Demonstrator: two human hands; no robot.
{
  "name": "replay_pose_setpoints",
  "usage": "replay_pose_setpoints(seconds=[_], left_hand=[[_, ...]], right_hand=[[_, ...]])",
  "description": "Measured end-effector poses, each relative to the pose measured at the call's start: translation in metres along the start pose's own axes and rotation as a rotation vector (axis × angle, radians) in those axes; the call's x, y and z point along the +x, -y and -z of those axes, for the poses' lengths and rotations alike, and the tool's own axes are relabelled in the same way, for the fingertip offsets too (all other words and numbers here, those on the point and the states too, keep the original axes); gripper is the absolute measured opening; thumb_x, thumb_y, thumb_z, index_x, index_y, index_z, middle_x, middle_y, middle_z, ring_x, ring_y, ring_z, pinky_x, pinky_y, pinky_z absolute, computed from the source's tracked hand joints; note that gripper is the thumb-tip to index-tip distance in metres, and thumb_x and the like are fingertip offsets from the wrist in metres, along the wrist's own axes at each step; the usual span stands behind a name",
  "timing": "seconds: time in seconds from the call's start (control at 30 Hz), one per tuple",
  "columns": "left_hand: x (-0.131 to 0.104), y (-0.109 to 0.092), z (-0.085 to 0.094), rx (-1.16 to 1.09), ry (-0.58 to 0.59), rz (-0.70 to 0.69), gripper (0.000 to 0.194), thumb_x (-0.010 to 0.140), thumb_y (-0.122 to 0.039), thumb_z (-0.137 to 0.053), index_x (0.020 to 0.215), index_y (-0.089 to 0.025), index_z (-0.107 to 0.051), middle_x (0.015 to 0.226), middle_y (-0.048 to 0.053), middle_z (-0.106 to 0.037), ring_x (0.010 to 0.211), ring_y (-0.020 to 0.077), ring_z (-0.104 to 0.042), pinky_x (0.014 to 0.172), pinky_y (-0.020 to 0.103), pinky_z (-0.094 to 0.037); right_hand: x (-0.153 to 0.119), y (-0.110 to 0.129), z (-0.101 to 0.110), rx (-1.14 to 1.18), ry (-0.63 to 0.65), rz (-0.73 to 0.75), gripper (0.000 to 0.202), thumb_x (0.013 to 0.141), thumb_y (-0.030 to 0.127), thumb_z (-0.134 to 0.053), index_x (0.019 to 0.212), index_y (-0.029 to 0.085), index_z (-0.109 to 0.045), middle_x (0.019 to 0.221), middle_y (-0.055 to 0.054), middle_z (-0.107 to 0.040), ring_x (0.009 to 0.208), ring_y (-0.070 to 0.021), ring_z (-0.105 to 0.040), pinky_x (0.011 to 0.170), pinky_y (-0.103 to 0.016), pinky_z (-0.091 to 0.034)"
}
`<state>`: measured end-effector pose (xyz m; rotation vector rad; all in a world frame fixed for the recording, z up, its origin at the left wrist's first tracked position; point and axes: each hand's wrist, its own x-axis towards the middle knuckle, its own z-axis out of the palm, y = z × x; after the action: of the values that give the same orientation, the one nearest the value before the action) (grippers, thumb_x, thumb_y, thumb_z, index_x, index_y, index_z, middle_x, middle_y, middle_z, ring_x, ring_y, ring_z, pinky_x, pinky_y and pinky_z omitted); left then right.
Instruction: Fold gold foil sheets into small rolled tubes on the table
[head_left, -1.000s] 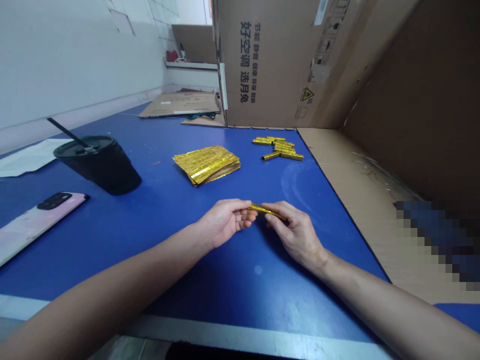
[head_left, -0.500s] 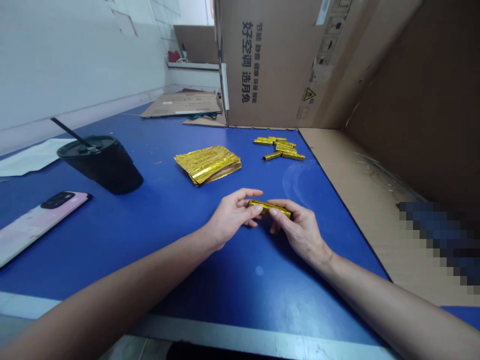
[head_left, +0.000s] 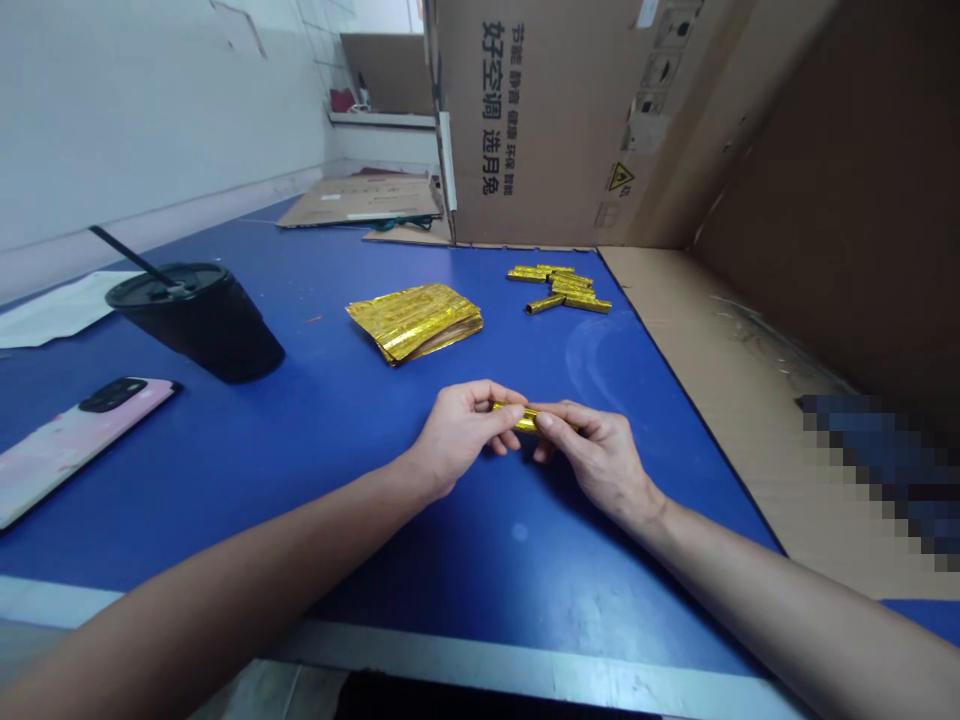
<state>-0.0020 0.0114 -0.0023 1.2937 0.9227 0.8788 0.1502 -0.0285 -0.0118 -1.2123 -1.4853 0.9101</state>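
A small gold foil roll (head_left: 527, 419) is held level above the blue table, between both hands. My left hand (head_left: 472, 420) pinches its left end with thumb and fingers. My right hand (head_left: 589, 440) grips the right end, its thumb pressed on top near the middle; the fingers cover much of that side. Beyond the hands lies a stack of flat gold foil sheets (head_left: 416, 318), slightly fanned. Several finished-looking gold rolls (head_left: 571, 287) rest in a loose pile farther back on the right.
On the left stand a black cup with a straw (head_left: 206, 320) and a pink-and-white phone (head_left: 82, 440) lying face down. A large cardboard box (head_left: 555, 130) walls off the back and right. Flattened cardboard (head_left: 364, 200) lies at the far left of the blue table (head_left: 315, 420).
My left fingers have closed onto the roll's left end, where they were looser before. My right hand keeps its grip. The view has shifted slightly.
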Motion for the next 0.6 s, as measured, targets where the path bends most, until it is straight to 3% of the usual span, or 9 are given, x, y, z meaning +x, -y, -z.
replay_pose_setpoints(seconds=[0.17, 0.3, 0.6], left_hand=[[0.0001, -0.0017, -0.0003, -0.006, 0.004, -0.001, 0.014, 0.071, -0.022, -0.059, 0.078, -0.010, -0.059, 0.049, 0.000, -0.057, 0.042, 0.0069, -0.051, 0.041, 0.015, -0.037], [0.0008, -0.0033, -0.0001, -0.076, 0.027, 0.062, 0.021, 0.074, -0.028, -0.058, 0.085, -0.010, -0.056, 0.059, 0.002, -0.061, 0.048, 0.0096, -0.057, 0.042, 0.016, -0.040], [0.0019, -0.0011, 0.0003, -0.057, 0.015, 0.048, 0.013, 0.075, -0.023, -0.057, 0.078, -0.010, -0.058, 0.056, 0.002, -0.061, 0.047, 0.0089, -0.057, 0.044, 0.017, -0.042]], right_hand=[[-0.0003, 0.0014, -0.0005, 0.017, -0.012, 0.001, 0.023, 0.077, 0.030, -0.055, 0.087, 0.014, -0.069, 0.054, 0.000, -0.061, 0.049, -0.0107, -0.053, 0.054, -0.026, -0.043], [0.0004, -0.0001, -0.0008, 0.065, -0.034, -0.060, 0.028, 0.076, 0.033, -0.056, 0.091, 0.012, -0.067, 0.053, 0.000, -0.061, 0.048, -0.0114, -0.054, 0.052, -0.026, -0.043], [0.0000, 0.0019, -0.0003, 0.042, -0.036, -0.059, 0.025, 0.076, 0.032, -0.056, 0.086, 0.012, -0.068, 0.052, 0.000, -0.061, 0.048, -0.0110, -0.053, 0.053, -0.027, -0.042]])
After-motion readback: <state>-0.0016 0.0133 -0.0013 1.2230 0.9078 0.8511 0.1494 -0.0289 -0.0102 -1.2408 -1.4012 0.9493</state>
